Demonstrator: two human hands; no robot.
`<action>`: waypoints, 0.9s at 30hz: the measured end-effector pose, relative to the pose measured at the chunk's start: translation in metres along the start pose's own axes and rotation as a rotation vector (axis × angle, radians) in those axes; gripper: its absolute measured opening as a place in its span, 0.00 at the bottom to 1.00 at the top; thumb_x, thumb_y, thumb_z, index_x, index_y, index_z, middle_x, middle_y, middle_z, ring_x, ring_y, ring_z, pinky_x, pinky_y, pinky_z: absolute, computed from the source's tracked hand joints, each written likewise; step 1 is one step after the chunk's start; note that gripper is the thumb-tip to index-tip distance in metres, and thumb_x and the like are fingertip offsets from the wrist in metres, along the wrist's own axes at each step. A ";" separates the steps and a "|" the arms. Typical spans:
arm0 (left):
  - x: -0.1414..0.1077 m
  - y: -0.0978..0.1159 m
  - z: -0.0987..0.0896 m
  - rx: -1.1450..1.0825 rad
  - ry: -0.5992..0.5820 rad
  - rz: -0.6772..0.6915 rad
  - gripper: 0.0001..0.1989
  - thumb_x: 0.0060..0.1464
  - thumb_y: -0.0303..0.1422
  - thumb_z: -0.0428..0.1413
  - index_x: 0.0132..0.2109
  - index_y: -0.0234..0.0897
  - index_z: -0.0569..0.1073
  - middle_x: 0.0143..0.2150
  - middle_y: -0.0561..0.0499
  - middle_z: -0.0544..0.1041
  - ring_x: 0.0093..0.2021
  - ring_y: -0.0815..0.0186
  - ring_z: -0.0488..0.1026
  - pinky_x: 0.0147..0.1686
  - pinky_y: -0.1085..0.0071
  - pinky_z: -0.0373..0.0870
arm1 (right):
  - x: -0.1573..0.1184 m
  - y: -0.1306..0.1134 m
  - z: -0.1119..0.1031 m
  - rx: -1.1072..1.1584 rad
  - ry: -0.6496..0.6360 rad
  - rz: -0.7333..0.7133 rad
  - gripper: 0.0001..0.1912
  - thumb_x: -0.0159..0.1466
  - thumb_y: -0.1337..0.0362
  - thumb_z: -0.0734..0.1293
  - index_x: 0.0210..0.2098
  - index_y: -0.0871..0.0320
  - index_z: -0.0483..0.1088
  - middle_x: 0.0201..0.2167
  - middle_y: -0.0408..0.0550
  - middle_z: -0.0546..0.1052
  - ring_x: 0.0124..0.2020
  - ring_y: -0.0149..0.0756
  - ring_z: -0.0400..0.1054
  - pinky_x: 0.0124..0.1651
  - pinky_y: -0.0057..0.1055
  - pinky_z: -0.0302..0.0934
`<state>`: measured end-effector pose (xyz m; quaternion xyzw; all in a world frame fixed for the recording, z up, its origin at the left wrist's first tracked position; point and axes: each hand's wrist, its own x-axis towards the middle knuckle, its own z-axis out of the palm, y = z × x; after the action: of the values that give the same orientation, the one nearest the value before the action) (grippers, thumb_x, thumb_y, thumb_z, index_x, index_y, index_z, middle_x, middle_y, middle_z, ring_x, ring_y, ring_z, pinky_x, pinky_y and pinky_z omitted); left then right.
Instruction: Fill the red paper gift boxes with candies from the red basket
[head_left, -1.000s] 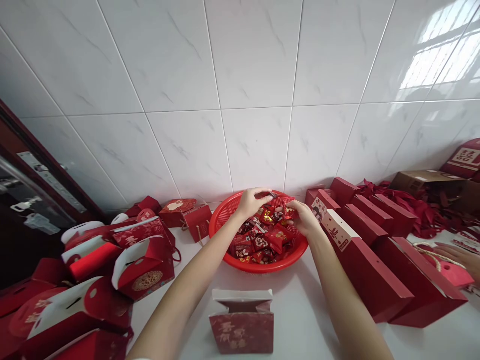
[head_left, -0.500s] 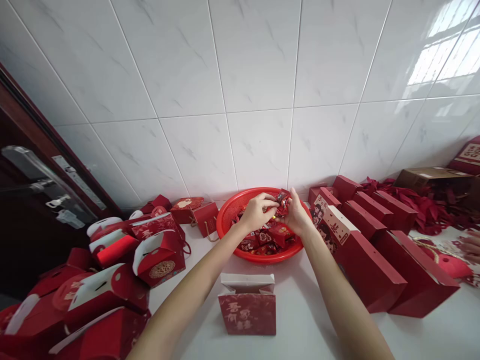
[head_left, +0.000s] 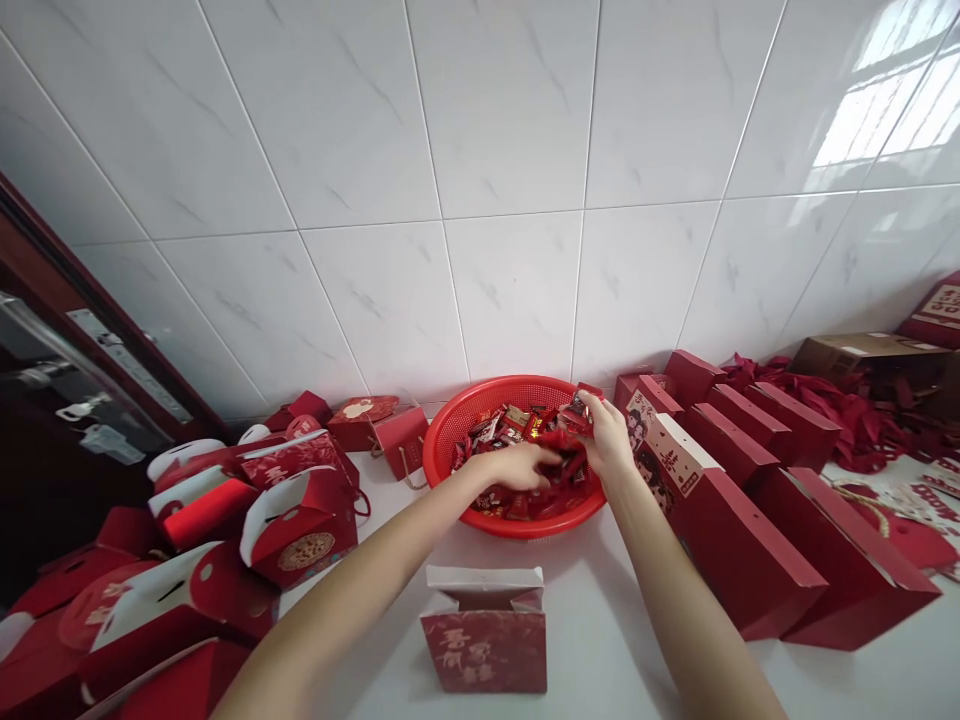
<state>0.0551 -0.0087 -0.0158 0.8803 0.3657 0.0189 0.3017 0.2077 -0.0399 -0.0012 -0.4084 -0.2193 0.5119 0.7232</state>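
The red plastic basket (head_left: 499, 524), round and perforated, stands on the white table (head_left: 600, 620) and holds a loose heap of small wrapped sweets (head_left: 517, 425), mostly red, with a few gold and dark brown ones among them. The right hand (head_left: 606, 435) is at the right side of the basket, gripping red packets (head_left: 589, 393) between thumb and fingers, just above the rim. The left hand (head_left: 521, 467) is over the middle of the basket, palm down, its fingers bent among the sweets; they are blurred and partly hidden, so I cannot tell whether they have closed on any.

Directly in front of the basket, on the near side and apart from it, a small dark red carton (head_left: 487, 650) stands upright with its top open and pale characters printed on its front. To the right of the basket, tall red boxes (head_left: 750, 550) stand in rows, with crumpled red ribbon (head_left: 832, 420) beyond them and a brown cardboard box (head_left: 862, 350) farther right. To the left of the basket is a cluster of red gift boxes (head_left: 300, 535), several showing white insides. Behind the basket rises the tiled wall (head_left: 517, 290).
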 end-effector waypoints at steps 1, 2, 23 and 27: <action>0.004 -0.004 -0.001 0.021 0.071 -0.040 0.26 0.50 0.24 0.58 0.58 0.41 0.76 0.55 0.49 0.81 0.54 0.57 0.78 0.54 0.68 0.72 | -0.001 0.000 0.000 -0.004 0.007 -0.008 0.11 0.48 0.60 0.75 0.26 0.56 0.69 0.20 0.39 0.75 0.22 0.35 0.73 0.23 0.29 0.68; 0.007 -0.008 -0.003 0.040 0.137 -0.075 0.28 0.52 0.24 0.56 0.61 0.39 0.73 0.61 0.46 0.77 0.59 0.55 0.75 0.58 0.66 0.69 | -0.001 0.000 0.000 -0.008 0.014 -0.013 0.11 0.48 0.60 0.75 0.26 0.55 0.69 0.20 0.39 0.75 0.22 0.35 0.73 0.22 0.29 0.67; -0.012 0.004 -0.016 0.269 -0.091 -0.126 0.20 0.42 0.33 0.65 0.46 0.43 0.82 0.44 0.51 0.84 0.43 0.58 0.79 0.40 0.72 0.72 | -0.003 -0.003 -0.001 -0.060 -0.017 0.035 0.03 0.54 0.67 0.69 0.28 0.57 0.71 0.22 0.41 0.77 0.21 0.35 0.73 0.23 0.31 0.72; -0.027 0.007 -0.033 0.341 -0.077 -0.257 0.13 0.52 0.33 0.58 0.44 0.41 0.82 0.45 0.48 0.84 0.46 0.57 0.79 0.46 0.70 0.72 | -0.002 -0.001 -0.005 -0.076 -0.039 0.038 0.04 0.53 0.66 0.70 0.29 0.56 0.71 0.23 0.41 0.78 0.22 0.36 0.74 0.24 0.31 0.72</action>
<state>0.0312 -0.0125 0.0201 0.8647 0.4611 -0.1154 0.1622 0.2112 -0.0437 -0.0030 -0.4297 -0.2452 0.5247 0.6928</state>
